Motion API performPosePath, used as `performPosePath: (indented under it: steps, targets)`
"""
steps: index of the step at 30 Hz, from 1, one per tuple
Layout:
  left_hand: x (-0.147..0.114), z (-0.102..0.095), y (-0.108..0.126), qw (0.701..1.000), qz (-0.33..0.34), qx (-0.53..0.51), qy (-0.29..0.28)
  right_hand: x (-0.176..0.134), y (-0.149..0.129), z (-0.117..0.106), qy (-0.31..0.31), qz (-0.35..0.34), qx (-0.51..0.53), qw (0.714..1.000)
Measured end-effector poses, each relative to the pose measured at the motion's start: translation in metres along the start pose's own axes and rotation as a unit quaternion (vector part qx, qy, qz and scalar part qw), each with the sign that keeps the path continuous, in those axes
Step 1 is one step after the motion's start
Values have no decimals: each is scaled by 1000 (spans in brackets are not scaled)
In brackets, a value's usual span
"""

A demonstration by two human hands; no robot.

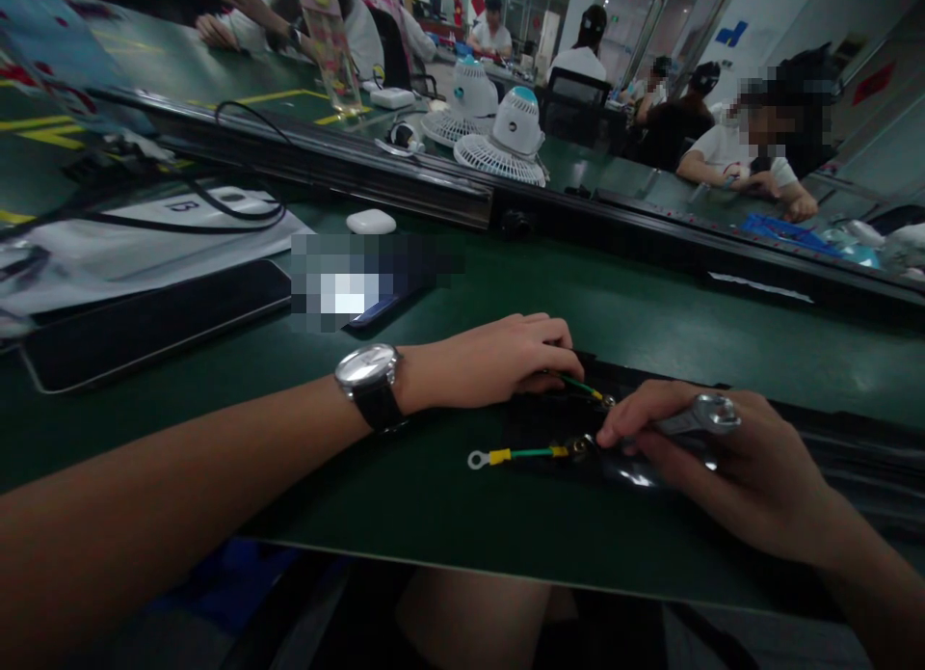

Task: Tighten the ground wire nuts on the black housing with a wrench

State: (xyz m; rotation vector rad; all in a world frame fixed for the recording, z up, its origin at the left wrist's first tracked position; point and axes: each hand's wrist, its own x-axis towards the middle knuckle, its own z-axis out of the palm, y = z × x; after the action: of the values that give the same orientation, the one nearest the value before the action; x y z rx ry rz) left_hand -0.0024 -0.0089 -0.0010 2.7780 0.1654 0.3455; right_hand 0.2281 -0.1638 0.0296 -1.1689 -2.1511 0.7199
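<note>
My right hand (752, 477) is closed around a silver wrench (712, 414), whose shiny end sticks out above the thumb side. Its fingertips are over a bolt (580, 445) on a dark panel (535, 421). A short green wire (531, 453) with yellow sleeves runs left from that bolt to a loose ring terminal (478, 460). My left hand (516, 361), a watch (368, 369) on its wrist, rests on the panel's far side. Its curled fingers pinch a second green wire (578, 385), which ends at a fastener near my right fingertips. The wrench's working end is hidden.
The green table (405, 487) has its front edge just below my arms. Left lie a dark phone-like slab (159, 323), white paper, cables and a white case (371, 222). A long black rail (434, 202) crosses behind; beyond are white fans (510, 135), a bottle and several people.
</note>
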Motion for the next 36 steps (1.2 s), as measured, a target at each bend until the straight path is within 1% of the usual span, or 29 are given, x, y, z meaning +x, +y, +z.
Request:
performPosePath:
  steps: [3, 8, 12, 19, 23, 25, 28, 31, 36]
  targets:
    - [0, 0, 0, 1000, 0, -1, -3, -2, 1, -2, 10, -4, 23, 1000]
    - [1, 0, 0, 1000, 1, -2, 2, -4, 0, -1, 53, 13, 35, 998]
    - [1, 1, -1, 1000, 3, -6, 4, -5, 0, 0, 59, 25, 25, 998]
    - [1, 0, 1, 1000, 2, -5, 1, -5, 3, 2, 54, 30, 14, 998]
    - [1, 0, 2, 1000, 5, -12, 13, -3, 2, 1, 39, 32, 7, 999]
    - [1, 0, 2, 1000, 7, -14, 17, -3, 1, -1, 23, 24, 12, 999]
    - [1, 0, 2, 1000, 5, -10, 8, -1, 0, -4, 0, -6, 36, 999]
    - [1, 0, 2, 1000, 2, -2, 1, -1, 0, -5, 17, -20, 60, 998]
    - [1, 0, 2, 1000, 3, 6, -1, -5, 3, -4, 42, 26, 44, 998]
